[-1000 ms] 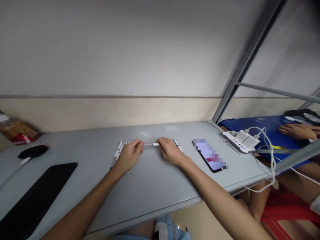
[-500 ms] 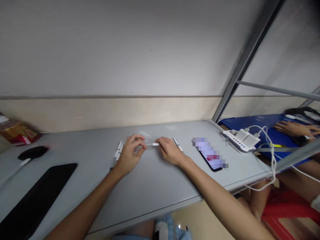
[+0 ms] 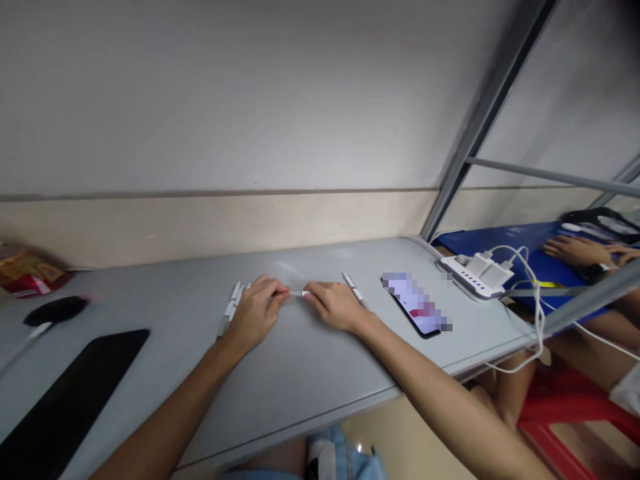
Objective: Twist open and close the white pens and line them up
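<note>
Nearest, front left on desk point(image 3: 300, 373): one black mat point(image 3: 75, 393). Further in, mid-desk: left hand point(image 3: 255, 310) and right hand point(image 3: 333, 305), fingertips of each clamped on opposite ends of one slim white pen point(image 3: 299, 293), close to the desk surface. Just left of left hand: pen cluster point(image 3: 229, 310), white, count unclear. Just right of right hand: one lone pen point(image 3: 354, 289). Beyond, right: one phone point(image 3: 417, 308), screen blurred. Far right: one power strip point(image 3: 470, 277) carrying two white plugs. Far left: one black mouse point(image 3: 53, 310), one red packet point(image 3: 25, 277), print unreadable.
</note>
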A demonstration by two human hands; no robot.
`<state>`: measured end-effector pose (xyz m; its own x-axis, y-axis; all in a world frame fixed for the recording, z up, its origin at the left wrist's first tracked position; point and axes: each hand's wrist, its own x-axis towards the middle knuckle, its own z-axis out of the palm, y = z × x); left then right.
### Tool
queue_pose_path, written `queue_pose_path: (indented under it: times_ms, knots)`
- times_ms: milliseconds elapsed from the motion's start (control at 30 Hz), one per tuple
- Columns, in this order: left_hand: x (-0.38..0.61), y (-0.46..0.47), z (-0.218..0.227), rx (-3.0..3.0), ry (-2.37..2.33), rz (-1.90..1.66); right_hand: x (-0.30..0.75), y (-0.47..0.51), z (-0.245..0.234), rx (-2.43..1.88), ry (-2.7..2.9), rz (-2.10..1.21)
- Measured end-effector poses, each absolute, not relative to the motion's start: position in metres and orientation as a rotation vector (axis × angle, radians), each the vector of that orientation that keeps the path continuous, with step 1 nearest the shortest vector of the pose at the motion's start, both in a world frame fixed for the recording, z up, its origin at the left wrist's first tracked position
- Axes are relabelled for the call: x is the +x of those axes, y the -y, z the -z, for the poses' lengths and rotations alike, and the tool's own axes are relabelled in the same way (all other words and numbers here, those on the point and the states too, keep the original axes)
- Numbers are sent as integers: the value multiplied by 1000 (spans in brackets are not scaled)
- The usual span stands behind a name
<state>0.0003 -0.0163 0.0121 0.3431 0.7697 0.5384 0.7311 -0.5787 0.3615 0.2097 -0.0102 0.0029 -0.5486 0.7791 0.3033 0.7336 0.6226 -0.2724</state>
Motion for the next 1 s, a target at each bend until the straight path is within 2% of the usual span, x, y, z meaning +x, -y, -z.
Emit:
queue_pose_path:
  times_ms: [233, 333, 633, 833, 1000]
  knots:
    - [-1, 13, 2, 2810, -1308, -633, 204, 12, -3, -1151, 2521, 82]
    - [3, 14, 5, 2869, -1359, -556, 202, 14, -1, -1167, 2525, 37]
    - [9, 21, -2, 3127, -1303, -403, 212, 12, 1, -1050, 2342, -632]
    - [5, 17, -5, 3071, -1495, -549, 217, -2, -1, -1159, 1653, -1030]
    - [5, 19, -7, 2931, -1471, -637, 221, -8, -4, -867, 1012, -1477]
